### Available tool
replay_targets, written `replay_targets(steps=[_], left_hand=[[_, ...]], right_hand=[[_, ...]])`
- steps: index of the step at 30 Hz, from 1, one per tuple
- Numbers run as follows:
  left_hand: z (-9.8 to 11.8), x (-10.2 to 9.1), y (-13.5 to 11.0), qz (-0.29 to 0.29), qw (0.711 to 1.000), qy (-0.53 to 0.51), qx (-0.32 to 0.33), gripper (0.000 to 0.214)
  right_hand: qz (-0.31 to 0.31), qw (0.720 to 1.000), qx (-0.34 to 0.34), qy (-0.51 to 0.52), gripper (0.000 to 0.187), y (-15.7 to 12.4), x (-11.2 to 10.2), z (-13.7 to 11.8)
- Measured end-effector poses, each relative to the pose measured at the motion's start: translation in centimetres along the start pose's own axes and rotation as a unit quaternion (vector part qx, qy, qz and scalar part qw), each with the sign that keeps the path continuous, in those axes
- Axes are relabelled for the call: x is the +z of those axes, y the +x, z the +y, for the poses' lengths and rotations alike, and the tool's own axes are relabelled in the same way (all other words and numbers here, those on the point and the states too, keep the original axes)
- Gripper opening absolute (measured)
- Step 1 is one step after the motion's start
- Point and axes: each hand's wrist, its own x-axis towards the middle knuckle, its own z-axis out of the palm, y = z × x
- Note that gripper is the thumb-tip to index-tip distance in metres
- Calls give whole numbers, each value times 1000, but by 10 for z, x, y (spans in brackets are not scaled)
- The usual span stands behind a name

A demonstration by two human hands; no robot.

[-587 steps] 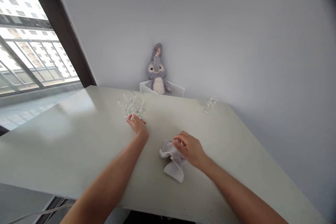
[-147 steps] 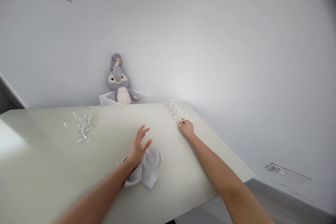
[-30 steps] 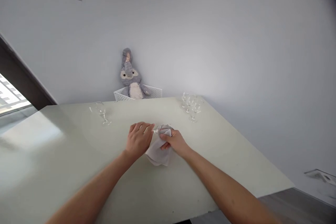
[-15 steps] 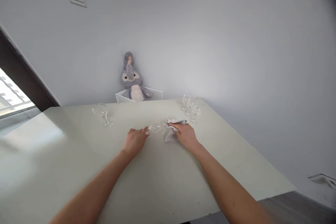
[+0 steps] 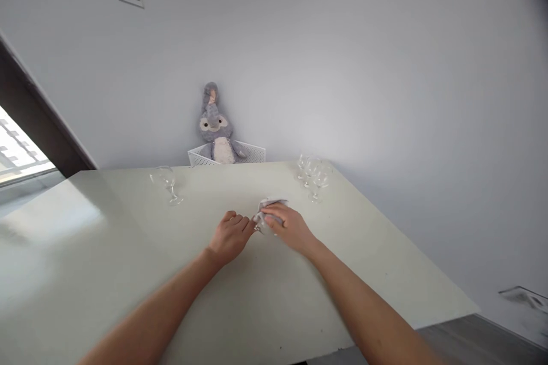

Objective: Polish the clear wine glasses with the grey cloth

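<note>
**Hands meet at a cloth-covered glass, mid-worktop**

Your right hand (image 5: pixel 285 226) is closed on a bunched pale cloth (image 5: pixel 270 204), fingers pressed down over it. The fabric shows above and beside your knuckles. Your left hand (image 5: pixel 232 234) sits just beside it with its fingers curled in, their tips reaching the gap where the two hands meet. Only a small glint of a clear stemmed glass (image 5: pixel 257 228) shows in that gap, with the rest under the cloth and your right hand. You cannot tell from this view whether the left fingers actually pinch the glass or only rest against it.

Both hands are low over the pale worktop (image 5: pixel 128 262), about midway across it. A cluster of glasses (image 5: pixel 313 173) stands near the far right corner, close to the cloth but apart from it. A single glass (image 5: pixel 168 183) stands well apart to the left. Behind the far edge, a grey plush toy (image 5: pixel 213 125) sits in a white basket (image 5: pixel 253 152) against the wall.
</note>
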Motion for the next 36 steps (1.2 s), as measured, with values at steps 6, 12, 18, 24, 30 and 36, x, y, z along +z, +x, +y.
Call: replay_targets(steps=[6,12,18,24,30,36], left_hand=[[4,8,1,8,995,-27,-100,29],[15,9,4,-33,972,-87,-217,38],[37,2,9,-5,962,-156,-223,50],[30,-9,19,38,906,-313,-281,33],[12,-14,31,28,657,-635,-406,64],[9,-15,31,93,593,-640,-480,58]], right_hand=[[96,869,208,438,34,7,14,11],[114,833,178,512,47,-4,52,-3],[107,868,130,466,41,-9,70,-9],[138,885,191,401,30,-3,50,4],[5,949,154,275,16,-6,42,2],[-27,997,66,-32,24,-10,39,0]])
